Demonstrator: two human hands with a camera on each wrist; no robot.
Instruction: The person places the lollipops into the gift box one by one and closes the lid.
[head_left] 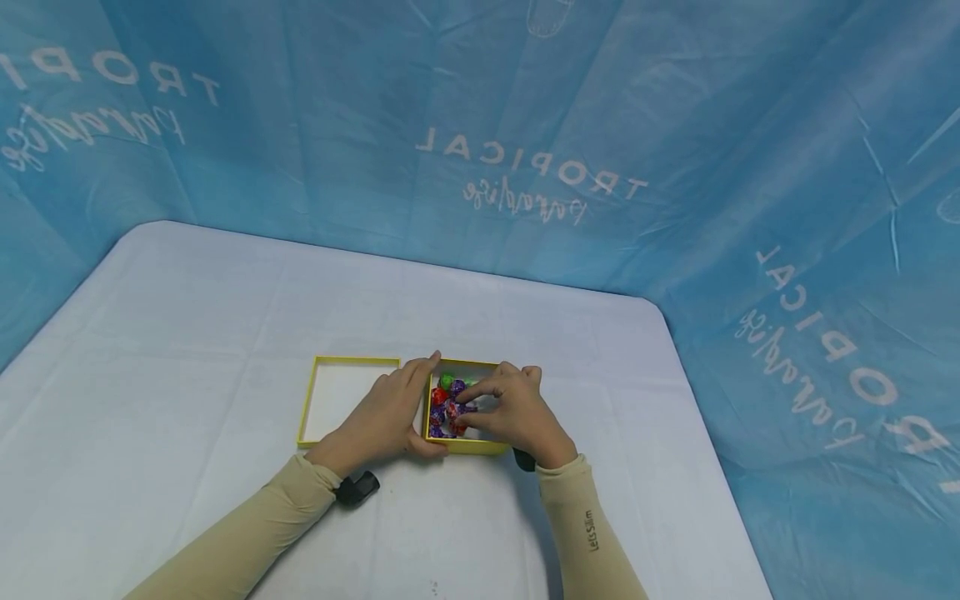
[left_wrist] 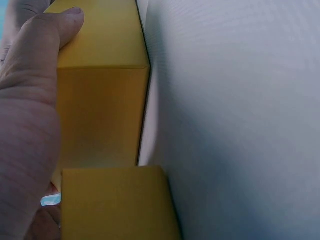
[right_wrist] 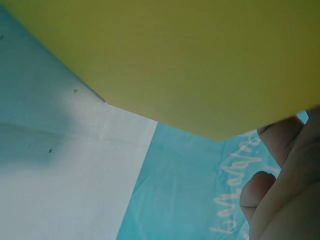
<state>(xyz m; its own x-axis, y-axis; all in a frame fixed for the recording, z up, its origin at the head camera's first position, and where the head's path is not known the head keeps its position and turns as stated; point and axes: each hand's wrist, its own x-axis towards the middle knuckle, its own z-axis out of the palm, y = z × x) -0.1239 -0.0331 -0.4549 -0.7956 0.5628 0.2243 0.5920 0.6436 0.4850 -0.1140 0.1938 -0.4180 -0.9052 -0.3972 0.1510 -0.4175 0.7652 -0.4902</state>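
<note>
A yellow-edged box (head_left: 468,447) with a pale inside holds several round candies (head_left: 439,397) in shiny red, purple and green wrappers, bunched toward its left side. My left hand (head_left: 382,414) grips the box's left end, its thumb (left_wrist: 70,25) on the yellow front wall and its fingers reaching to the back edge. From the right, my right hand (head_left: 513,408) reaches over the box, thumb and forefinger pinching a red-and-purple wrapped candy (head_left: 453,409) among the others. In the right wrist view, the box wall (right_wrist: 175,60) fills the top, beside the curled fingers (right_wrist: 257,190).
Left of the box lies a shallow yellow-rimmed lid (head_left: 306,408), open side up, partly behind my left hand. Both stand on a white-covered table (head_left: 225,317). Blue printed curtains (head_left: 360,167) hang along its back and sides.
</note>
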